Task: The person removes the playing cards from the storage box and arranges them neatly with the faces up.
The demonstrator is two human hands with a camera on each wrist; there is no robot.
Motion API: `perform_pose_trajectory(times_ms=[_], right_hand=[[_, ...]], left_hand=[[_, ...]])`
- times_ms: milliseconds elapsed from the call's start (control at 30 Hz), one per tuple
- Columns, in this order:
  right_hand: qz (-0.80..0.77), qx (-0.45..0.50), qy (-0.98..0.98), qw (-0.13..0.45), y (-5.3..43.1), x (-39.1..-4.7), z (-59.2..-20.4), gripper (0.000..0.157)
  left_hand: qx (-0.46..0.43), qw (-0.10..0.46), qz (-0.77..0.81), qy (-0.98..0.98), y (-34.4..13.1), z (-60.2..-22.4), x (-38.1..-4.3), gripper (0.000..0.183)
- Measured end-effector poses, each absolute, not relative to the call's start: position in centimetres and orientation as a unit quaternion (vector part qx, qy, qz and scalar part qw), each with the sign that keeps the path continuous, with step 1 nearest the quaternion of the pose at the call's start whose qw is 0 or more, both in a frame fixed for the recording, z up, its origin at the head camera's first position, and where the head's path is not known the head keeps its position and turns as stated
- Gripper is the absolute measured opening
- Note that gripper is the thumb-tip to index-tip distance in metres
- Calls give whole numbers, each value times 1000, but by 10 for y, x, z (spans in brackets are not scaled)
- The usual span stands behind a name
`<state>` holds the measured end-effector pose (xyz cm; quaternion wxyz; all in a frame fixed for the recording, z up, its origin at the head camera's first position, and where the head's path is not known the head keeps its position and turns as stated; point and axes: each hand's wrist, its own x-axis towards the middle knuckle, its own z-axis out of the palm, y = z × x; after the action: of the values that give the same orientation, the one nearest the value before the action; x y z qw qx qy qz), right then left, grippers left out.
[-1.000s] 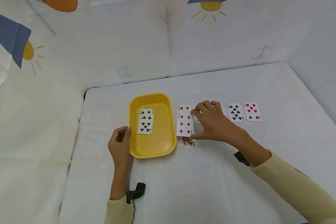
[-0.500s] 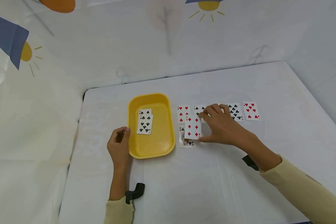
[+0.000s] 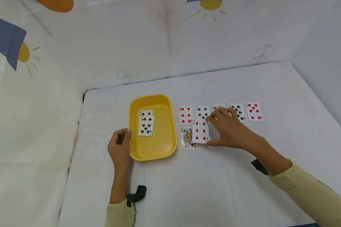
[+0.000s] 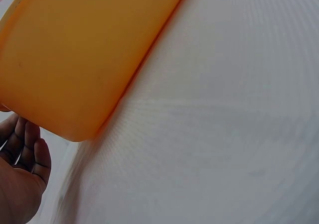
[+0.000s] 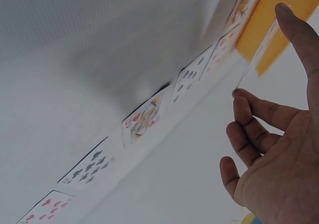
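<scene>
Nine playing cards show their printed faces: the right hand [image 3: 227, 127] pinches the six of diamonds [image 3: 200, 131] between thumb and fingertips, in front of part of the queen of clubs [image 3: 187, 138] on the white table [image 3: 187, 189]. Behind that queen, a row of five runs left to right: six of hearts [image 3: 186, 115], seven of spades [image 3: 202, 112], a partly covered heart face card [image 5: 144, 118], eight of clubs [image 3: 238, 114] and seven of hearts [image 3: 254, 112]. One yellow tray [image 3: 159, 148], its rim pinched by the left hand [image 3: 119, 143], holds two overlapping cards, six of spades [image 3: 146, 113] and seven of clubs [image 3: 146, 127].
</scene>
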<state>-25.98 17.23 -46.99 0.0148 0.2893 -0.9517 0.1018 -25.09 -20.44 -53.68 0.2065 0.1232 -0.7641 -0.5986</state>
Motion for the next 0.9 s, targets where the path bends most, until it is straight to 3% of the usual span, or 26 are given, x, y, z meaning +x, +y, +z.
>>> perform_pose_trajectory(times_ms=[900], right_hand=[[93,289,-953,-15,192,-257,-492,84]], left_hand=[[123,202,-606,-759,-205,-538,-252,32]])
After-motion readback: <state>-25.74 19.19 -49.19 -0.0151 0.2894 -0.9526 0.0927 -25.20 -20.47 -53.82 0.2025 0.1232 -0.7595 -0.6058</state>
